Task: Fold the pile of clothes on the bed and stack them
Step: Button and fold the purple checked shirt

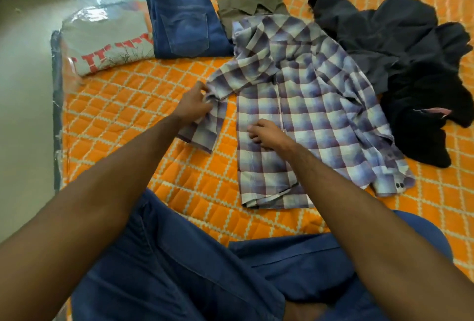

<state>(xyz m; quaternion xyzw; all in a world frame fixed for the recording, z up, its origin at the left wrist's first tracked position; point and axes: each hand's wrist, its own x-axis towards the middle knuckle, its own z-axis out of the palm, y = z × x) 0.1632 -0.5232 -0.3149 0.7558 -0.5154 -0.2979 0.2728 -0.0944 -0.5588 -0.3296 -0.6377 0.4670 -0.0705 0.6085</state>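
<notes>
Head view, steeply down over bed point(143, 105)

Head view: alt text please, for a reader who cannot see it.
A person's left hand grips a sleeve of a plaid shirt spread on an orange quilt, while the right hand rests on its front. Folded jeans and a grey T-shirt lie beyond; dark clothes remain unfolded.

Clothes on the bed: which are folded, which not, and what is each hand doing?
Checked shirt: spread flat, partly folded.
Jeans: folded.
Grey printed T-shirt: folded.
Olive garment: looks folded, partly under the checked shirt.
Dark clothes: crumpled heap, unfolded.
Left hand: grips the shirt's sleeve.
Right hand: rests on the shirt's front.
</notes>
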